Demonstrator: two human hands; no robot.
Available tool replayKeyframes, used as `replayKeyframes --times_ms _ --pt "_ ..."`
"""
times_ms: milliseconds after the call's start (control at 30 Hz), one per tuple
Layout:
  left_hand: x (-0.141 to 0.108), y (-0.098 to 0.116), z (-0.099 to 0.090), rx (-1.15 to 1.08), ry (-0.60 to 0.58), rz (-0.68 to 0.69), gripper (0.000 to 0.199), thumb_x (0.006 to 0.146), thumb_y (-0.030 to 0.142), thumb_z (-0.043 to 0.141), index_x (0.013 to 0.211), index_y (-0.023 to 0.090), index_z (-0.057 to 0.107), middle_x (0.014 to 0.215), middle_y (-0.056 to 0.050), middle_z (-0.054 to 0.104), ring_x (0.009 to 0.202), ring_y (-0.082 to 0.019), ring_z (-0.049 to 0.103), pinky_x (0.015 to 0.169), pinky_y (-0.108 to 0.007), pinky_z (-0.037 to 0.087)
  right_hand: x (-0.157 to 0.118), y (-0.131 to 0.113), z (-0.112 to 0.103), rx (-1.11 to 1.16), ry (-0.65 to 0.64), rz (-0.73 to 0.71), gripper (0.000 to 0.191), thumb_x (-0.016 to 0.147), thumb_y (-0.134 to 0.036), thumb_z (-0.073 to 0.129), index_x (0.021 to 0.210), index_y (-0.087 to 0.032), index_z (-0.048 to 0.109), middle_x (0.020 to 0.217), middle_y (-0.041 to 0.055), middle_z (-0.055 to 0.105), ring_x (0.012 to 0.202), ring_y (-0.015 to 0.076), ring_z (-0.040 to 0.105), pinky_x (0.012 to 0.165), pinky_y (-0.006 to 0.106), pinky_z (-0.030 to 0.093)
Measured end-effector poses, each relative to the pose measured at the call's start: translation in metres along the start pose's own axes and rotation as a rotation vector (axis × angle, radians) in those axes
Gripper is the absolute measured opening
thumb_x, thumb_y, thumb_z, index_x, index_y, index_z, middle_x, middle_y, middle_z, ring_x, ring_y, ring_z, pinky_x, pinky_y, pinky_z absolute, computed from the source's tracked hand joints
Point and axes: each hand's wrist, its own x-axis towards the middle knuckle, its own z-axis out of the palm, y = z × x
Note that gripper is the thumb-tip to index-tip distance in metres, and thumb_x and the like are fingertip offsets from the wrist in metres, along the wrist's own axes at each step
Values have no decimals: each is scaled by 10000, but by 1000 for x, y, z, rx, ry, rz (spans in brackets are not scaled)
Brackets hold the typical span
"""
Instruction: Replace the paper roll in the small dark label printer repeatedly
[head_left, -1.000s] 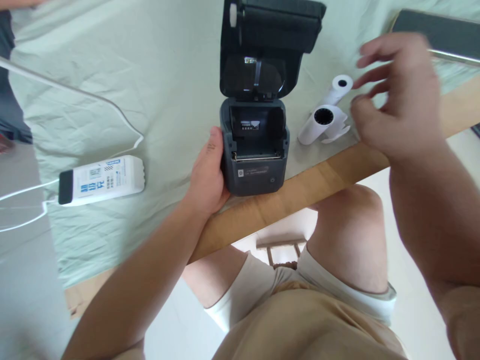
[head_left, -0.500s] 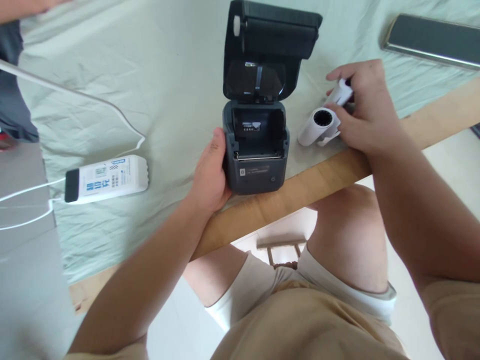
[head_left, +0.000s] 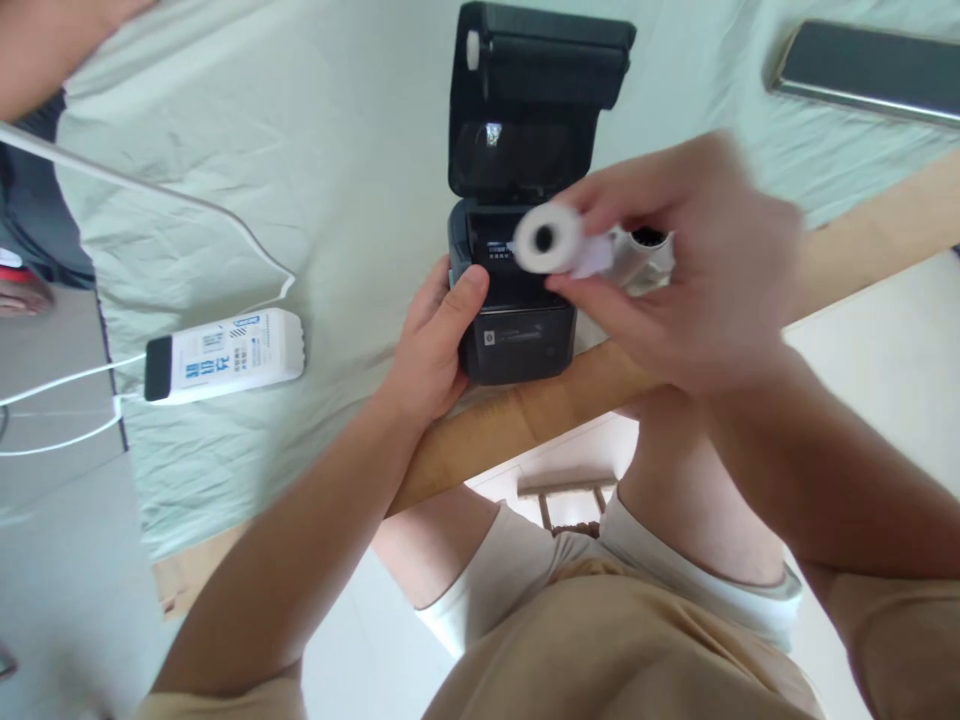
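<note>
A small dark printer (head_left: 517, 345) stands near the cloth's front edge, its lid (head_left: 536, 110) raised and its inner bay exposed. My left hand (head_left: 439, 340) grips the printer's left side, the thumb on its rim. Between the fingertips of my right hand (head_left: 690, 250) is a white paper roll (head_left: 549, 238), its end with the dark core facing me. That roll is over the right part of the bay. Another white roll (head_left: 637, 262) lies just behind those fingers, mostly hidden by them. My right hand is blurred.
A white power bank (head_left: 232, 355) with cables lies on the green cloth (head_left: 360, 200) at the left. A dark flat device (head_left: 870, 70) is at the upper right. Part of another person's arm (head_left: 60, 45) shows at the upper left. A wooden edge (head_left: 510, 430) runs along the front.
My right hand has lifted one roll from beside the other and brought it left over the printer. My left thumb has moved onto the printer's rim. The other person's arm reaches further into view.
</note>
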Motion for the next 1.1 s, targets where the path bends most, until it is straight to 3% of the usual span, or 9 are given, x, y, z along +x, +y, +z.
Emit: replayKeyframes --times_ms 33,100,167,300,467,633,733,900,1100 --pt "0 0 -1 12 14 5 208 958 396 744 1003 193 745 1085 -54 812 1320 -296 700 1084 -372 606 5 -5 6 -18 -4 -59 85 919 -220 659 984 -275 653 1146 -2 767 1041 231 728 904 411 547" --pt "1 -1 -1 25 44 4 248 915 435 791 946 195 736 1108 -57 810 1329 -310 692 1073 -358 608 14 -6 15 -62 -32 -143 106 951 -188 608 882 -254 653 978 -11 797 899 205 741 845 392 530" --pt "1 -1 -1 30 44 -11 268 904 459 794 921 203 720 1111 -55 810 1332 -316 688 1056 -356 614 19 -2 21 -82 -31 -187 154 976 -200 579 865 -255 670 947 -11 800 876 203 739 812 388 512" --pt "1 1 0 57 36 -37 278 921 471 763 994 206 721 1118 -67 809 1295 -318 709 1025 -355 619 19 2 22 -130 87 -235 161 980 -228 567 888 -252 697 939 11 781 859 225 716 759 403 480" --pt "0 1 -1 77 20 -25 295 923 486 761 1016 208 727 1114 -70 813 1276 -316 719 1014 -344 612 28 -11 15 -302 0 -96 178 938 -172 576 991 -282 706 963 17 776 952 277 685 814 416 486" --pt "1 0 -2 48 11 -28 287 924 462 769 1041 202 736 1126 -73 812 1285 -307 715 1042 -343 600 40 -16 11 -392 -237 66 232 900 -201 622 1087 -310 705 864 17 754 762 264 668 645 373 398" --pt "2 0 -2 54 14 -21 246 943 432 745 1015 197 740 1120 -72 816 1296 -300 709 1049 -336 596 42 -13 13 -372 -280 55 278 883 -181 607 1117 -300 699 902 9 777 766 264 683 640 363 401" --pt "1 0 -2 52 28 -21 230 949 425 733 1013 204 745 1098 -68 825 1315 -297 697 1057 -346 593 37 -16 5 -255 -131 7 203 859 -151 581 992 -280 664 797 -16 719 721 210 668 683 344 470" --pt "1 1 0 41 29 -40 217 929 413 749 1021 218 721 1078 -61 817 1284 -291 711 1046 -354 594 1 -28 1 -129 229 -172 212 846 -109 556 907 -296 633 869 -40 763 751 178 705 730 355 553"
